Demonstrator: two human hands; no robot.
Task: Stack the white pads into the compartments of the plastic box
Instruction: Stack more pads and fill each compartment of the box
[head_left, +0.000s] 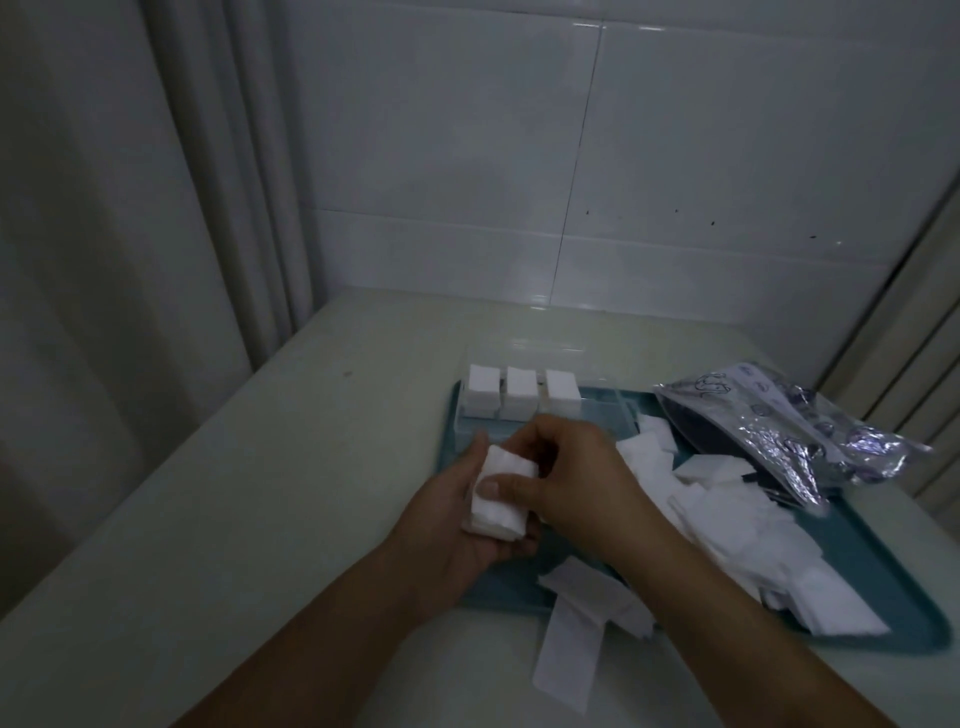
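Observation:
A small stack of white pads (497, 499) lies in my left hand (447, 525), whose fingers curl under and around it. My right hand (566, 467) grips the same stack from the right, thumb pressed on its top face. Behind my hands stands the clear plastic box (592, 402), with three neat pad stacks (519, 392) filling its left compartments; its right compartments look empty. Loose white pads (727, 525) lie heaped on the teal tray (883, 587) to the right.
A crinkled silvery plastic bag (789, 431) rests on the tray's far right corner. A long white strip (569, 654) hangs over the tray's front edge onto the pale countertop (260, 493). Tiled wall behind, curtain at left.

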